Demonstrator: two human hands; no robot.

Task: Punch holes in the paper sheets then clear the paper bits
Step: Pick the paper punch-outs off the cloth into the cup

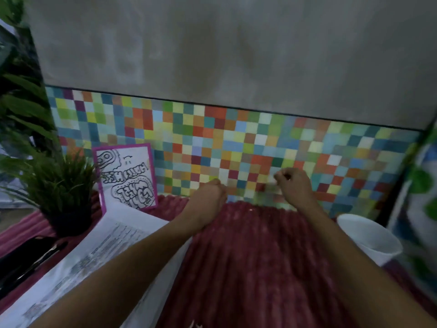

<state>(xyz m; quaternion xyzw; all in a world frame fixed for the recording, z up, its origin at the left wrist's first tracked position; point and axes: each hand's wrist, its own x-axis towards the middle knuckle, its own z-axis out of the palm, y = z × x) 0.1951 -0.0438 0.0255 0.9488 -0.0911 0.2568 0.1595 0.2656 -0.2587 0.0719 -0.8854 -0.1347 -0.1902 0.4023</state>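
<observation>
Paper sheets (94, 254) lie in one printed stack at the near left on the red ribbed cloth (260, 268), partly under the left forearm. One white cup (369, 237) stands to the right. Behind the stack are one potted plant (61, 185) and one magenta-bordered drawing (127, 176). Farthest, by the checkered panel (260, 138), the left hand (210, 192) and right hand (295, 183) show curled fingers; blur hides whether either holds anything.

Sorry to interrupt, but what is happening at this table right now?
A person has both arms stretched across a maroon cloth toward the checkered wall panel. The left hand and right hand have curled fingers at the cloth's far edge; blur hides whether they pinch anything. Printed paper sheets lie under the left forearm, and a white cup stands to the right.
</observation>
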